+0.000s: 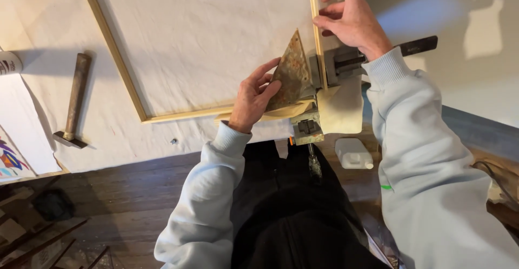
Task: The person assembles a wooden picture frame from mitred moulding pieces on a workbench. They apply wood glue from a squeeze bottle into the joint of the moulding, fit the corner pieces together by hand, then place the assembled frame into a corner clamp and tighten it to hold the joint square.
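Observation:
A wooden frame (pixel 121 69) of thin pale strips lies on a white cloth-covered table (pixel 162 139). Its near right corner sits in a rusty metal corner clamp (pixel 309 123). My left hand (pixel 254 97) rests on the frame's bottom strip and holds a rusty triangular metal plate (pixel 292 71) against the inside of that corner. My right hand (pixel 350 19) grips the frame's right strip (pixel 315 25) from the outside, fingers curled over it, just above the clamp's jaw (pixel 340 62) and its dark handle (pixel 416 45).
A hammer (pixel 75 101) with a wooden handle lies on the table at the left. A spray can's end (pixel 10 62) and colourful paper (pixel 11 161) lie at the far left. A white plastic canister (pixel 352 153) stands on the dark wooden floor (pixel 130 204) below the table edge.

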